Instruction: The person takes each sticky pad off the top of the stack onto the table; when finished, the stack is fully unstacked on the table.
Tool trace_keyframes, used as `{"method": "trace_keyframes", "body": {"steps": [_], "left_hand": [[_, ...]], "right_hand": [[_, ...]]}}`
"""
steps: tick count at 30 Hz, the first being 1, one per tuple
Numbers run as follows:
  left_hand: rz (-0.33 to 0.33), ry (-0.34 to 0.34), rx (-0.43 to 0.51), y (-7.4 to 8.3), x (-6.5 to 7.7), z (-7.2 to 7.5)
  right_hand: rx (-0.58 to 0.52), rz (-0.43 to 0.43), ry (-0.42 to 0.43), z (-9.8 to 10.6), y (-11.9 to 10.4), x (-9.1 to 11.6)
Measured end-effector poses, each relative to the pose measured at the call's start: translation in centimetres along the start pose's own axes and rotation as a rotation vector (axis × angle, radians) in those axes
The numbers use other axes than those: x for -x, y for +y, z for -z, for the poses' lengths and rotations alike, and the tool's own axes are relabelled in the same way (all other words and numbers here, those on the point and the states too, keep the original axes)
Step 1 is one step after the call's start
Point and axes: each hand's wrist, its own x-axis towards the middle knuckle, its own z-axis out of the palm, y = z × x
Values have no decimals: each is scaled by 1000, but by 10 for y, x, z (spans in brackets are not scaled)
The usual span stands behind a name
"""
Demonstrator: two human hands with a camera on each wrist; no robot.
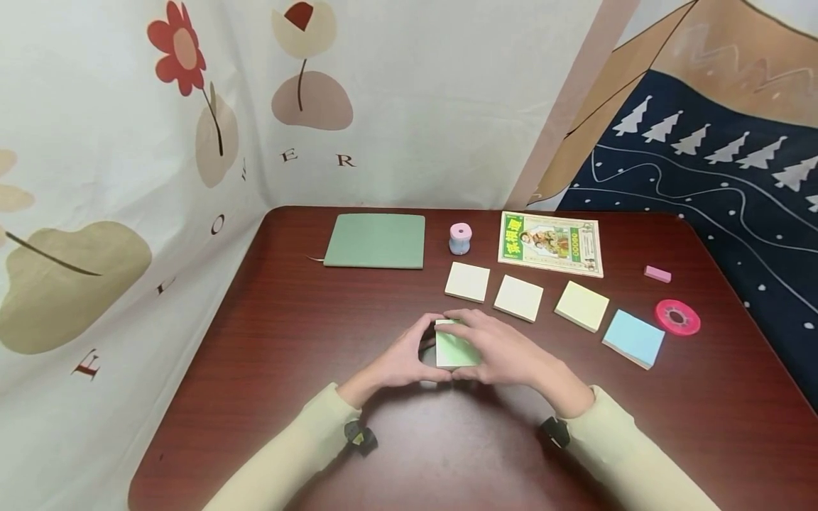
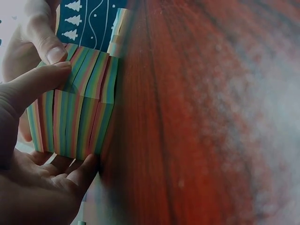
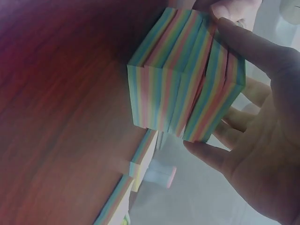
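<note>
Standing between both hands (image 1: 404,358) (image 1: 506,348): notepad stack (image 1: 452,349)

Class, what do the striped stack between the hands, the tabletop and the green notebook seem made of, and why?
Striped stack: seemingly matte paper; thin coloured layers line its sides.
Tabletop: probably wood or laminate, glossy; dark grain streaks and a pale glare show.
Green notebook: cover perhaps coated card or imitation leather, dull and even; too little detail to settle.
</note>
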Motion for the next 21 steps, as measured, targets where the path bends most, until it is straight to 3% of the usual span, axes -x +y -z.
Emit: {"method": "trace_keyframes", "body": {"steps": [11,21], "left_hand": [[-22,2,31,-2,0,0],[-26,7,34,-4,-1,-1]], "right_hand": [[40,-67,42,14,3,18],[17,-326,113,23,34,74]]}}
